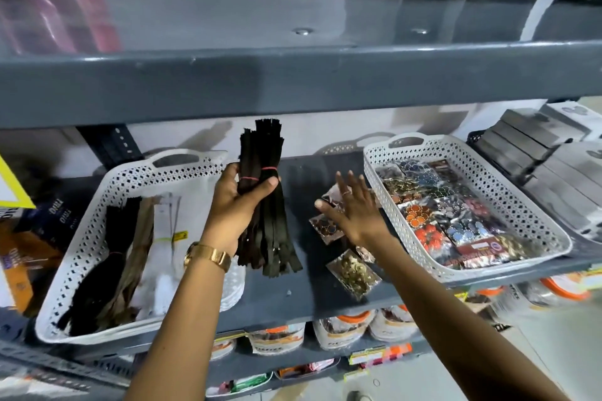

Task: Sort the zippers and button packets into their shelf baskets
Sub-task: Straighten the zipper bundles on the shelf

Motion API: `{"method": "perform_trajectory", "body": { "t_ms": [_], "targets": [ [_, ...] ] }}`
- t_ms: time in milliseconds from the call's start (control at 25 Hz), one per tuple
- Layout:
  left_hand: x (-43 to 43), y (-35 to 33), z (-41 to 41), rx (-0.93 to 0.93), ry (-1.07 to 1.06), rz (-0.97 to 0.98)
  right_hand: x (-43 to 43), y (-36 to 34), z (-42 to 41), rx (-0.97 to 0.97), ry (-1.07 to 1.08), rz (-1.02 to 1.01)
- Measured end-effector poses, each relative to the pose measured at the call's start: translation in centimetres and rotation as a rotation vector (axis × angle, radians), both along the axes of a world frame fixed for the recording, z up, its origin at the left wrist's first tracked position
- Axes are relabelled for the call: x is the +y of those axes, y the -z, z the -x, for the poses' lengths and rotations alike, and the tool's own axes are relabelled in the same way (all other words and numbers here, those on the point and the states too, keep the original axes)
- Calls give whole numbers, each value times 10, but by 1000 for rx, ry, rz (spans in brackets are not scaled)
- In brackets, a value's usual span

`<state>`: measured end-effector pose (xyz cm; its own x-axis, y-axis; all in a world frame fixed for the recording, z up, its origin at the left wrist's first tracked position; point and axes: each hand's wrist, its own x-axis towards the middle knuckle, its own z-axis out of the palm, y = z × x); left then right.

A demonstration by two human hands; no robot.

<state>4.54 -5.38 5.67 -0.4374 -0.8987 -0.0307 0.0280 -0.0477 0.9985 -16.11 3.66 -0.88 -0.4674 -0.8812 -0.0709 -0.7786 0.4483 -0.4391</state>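
My left hand (235, 205) grips a bundle of black zippers (265, 205) tied with red rubber bands, held upright above the grey shelf (293, 296) between two baskets. The left white basket (97, 215) holds black, brown and white zippers. The right white basket (537, 225) is full of button packets. My right hand (355, 208) hovers open, fingers spread, over loose button packets (327, 228) lying on the shelf; another packet (353, 273) lies near the front edge.
The upper shelf's edge (293, 81) overhangs close above the zipper bundle. Grey boxes (537, 153) are stacked at the far right. Boxes (29, 238) sit left of the zipper basket. Jars and packets (342, 329) fill the shelf below.
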Motion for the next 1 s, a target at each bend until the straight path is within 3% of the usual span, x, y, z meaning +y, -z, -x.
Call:
{"method": "perform_trajectory", "body": {
  "t_ms": [40, 160, 280, 360, 680, 880, 1000],
  "targets": [
    [-1, 3, 6, -45, 5, 23, 12, -9, -4, -25, 61, 59],
    [3, 19, 20, -252, -19, 146, 68, -5, -31, 174, 213, 49],
    [9, 32, 28, -413, -1, 199, 99, 17, -62, -4, 211, -92],
    [12, 36, 30, -419, 39, 175, 90, 19, -63, -68, 241, -54],
    [23, 39, 18, -482, 33, 153, 41, 12, -21, 160, 314, -43],
    [32, 34, 25, -820, 9, 327, 30, 4, -29, 322, 364, -21],
    [28, 32, 39, -894, 54, 334, 28, -7, -34, 327, 310, 64]
  ]
}}
